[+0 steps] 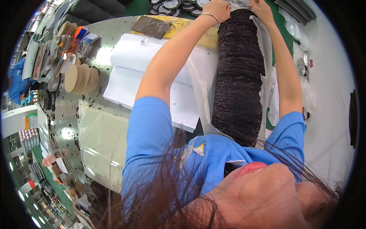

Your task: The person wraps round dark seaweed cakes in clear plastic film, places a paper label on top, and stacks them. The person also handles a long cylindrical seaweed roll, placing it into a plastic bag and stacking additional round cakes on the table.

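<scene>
A long dark roll of what looks like pile fabric (238, 77) lies in front of me, one end close to my chest. Translucent plastic sheeting (200, 86) runs loosely along both of its sides. My left hand (218, 12), with a bracelet on the wrist, is closed at the roll's far end on a piece of clear plastic (240, 4). Across that same end, my right hand (261, 11) pinches the plastic too. The fingertips of both hands are partly cut off by the top edge of the picture.
White paper sheets (183, 106) and a yellow sheet (183, 21) with a dark flat pad (150, 26) lie left of the roll. Cardboard discs (81, 78) stand on the metal table (64, 114), strewn with dark scraps. Black-rimmed discs (171, 4) are piled beyond. Another person (17, 83) is far left.
</scene>
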{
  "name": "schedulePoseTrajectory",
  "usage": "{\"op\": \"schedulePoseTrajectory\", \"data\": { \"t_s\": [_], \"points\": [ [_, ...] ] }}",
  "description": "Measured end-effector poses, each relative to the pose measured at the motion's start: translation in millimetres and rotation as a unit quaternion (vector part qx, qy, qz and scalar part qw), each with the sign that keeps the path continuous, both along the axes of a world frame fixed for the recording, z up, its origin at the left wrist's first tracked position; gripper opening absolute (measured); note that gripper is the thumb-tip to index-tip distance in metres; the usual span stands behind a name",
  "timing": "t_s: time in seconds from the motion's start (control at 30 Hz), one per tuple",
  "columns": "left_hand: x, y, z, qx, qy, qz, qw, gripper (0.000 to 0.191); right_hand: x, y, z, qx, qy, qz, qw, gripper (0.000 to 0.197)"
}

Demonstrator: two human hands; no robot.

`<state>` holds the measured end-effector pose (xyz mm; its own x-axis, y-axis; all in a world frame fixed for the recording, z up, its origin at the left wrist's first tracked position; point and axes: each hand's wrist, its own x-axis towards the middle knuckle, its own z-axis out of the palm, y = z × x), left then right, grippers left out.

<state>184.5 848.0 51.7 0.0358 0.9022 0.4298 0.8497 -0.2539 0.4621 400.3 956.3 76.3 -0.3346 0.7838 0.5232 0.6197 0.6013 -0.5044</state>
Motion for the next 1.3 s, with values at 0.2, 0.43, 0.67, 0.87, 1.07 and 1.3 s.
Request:
{"op": "schedulePoseTrajectory", "data": {
  "t_s": [0.2, 0.43, 0.67, 0.87, 1.07, 1.3],
  "points": [
    [18, 9, 11, 0.051, 0.082, -0.017, 0.995, 0.030, -29, -51, 24, 0.126, -0.279, 0.048, 0.951, 0.024],
    [12, 24, 7, 0.085, 0.118, -0.042, 0.988, 0.020, -49, -31, -9, 0.216, -0.290, -0.055, 0.930, 0.020],
    [2, -1, -18, 0.100, 0.252, -0.087, 0.959, 0.019, -37, 34, -30, 0.156, -0.212, -0.214, 0.940, 0.027],
    [-58, 4, -21, 0.058, 0.000, 0.042, 0.997, 0.032, -36, 65, -46, 0.098, -0.152, -0.260, 0.949, 0.034],
    [-79, 12, -56, 0.007, 0.049, 0.061, 0.997, 0.033, 251, 134, -13, -0.216, -0.101, -0.332, 0.913, 0.044],
    [30, -144, 43, 0.200, -0.071, -0.060, 0.975, 0.033, 149, -168, 26, -0.168, -0.045, 0.027, 0.984, 0.065]
  ]
}}
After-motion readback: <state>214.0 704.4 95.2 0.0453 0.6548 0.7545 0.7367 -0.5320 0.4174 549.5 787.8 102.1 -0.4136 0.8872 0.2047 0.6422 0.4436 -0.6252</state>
